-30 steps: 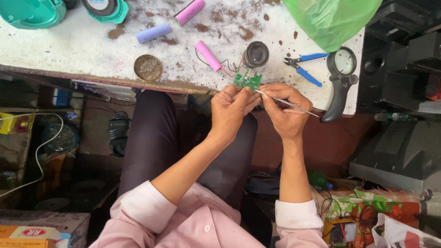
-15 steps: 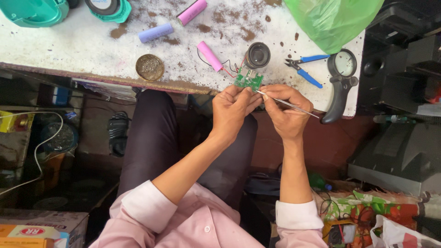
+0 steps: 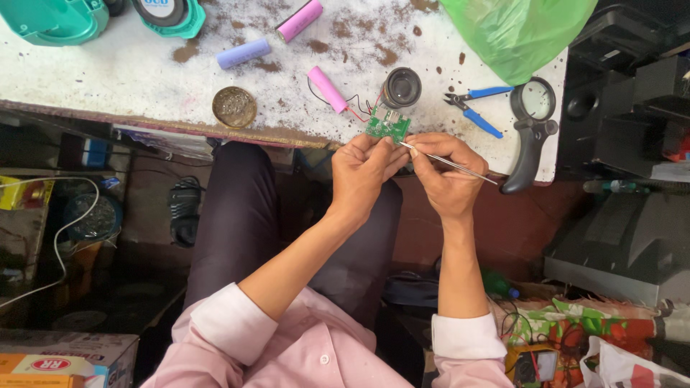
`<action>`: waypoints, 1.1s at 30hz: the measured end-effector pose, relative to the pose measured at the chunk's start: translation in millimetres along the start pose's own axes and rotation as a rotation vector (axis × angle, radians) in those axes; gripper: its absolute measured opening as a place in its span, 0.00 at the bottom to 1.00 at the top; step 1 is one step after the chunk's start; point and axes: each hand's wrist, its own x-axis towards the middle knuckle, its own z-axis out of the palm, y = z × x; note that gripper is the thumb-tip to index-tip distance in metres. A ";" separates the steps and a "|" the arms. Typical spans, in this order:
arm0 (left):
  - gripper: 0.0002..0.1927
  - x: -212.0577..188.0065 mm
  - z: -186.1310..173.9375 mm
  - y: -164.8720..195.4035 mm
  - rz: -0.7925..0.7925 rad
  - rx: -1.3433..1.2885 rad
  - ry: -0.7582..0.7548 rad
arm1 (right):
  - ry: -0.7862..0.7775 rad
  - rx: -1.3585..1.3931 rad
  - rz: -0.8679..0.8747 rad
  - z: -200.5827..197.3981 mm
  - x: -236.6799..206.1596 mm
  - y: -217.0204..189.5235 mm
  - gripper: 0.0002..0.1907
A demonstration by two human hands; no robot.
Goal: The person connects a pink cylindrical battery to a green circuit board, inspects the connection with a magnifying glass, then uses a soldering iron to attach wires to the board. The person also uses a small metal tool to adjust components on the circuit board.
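Centrally, just below the table edge [image 3: 144, 122], the left hand [image 3: 363, 172] pinches a small green circuit board [image 3: 388, 126], while the right hand [image 3: 445, 172] grips thin metal tweezers [image 3: 449, 163] touching it.

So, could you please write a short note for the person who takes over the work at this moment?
Left hand: holds the small green circuit board at the edge of the white table.
Right hand: holds metal tweezers, tip at the board.
Red and black wires run from the board towards the pink battery.
Blue pliers and a magnifier lie to the right.
Done and left: cannot tell.
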 end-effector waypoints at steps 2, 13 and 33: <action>0.10 0.3 -0.4 -0.3 0.003 0.004 -0.001 | -0.003 0.009 -0.004 0.0 -0.2 0.1 0.06; 0.09 2.1 1.9 1.1 -0.009 0.021 0.021 | 0.000 -0.016 0.005 -0.1 3.0 -4.2 0.06; 0.09 0.7 5.1 3.8 -0.007 0.021 0.022 | -0.019 0.021 0.000 -1.1 5.5 -6.7 0.06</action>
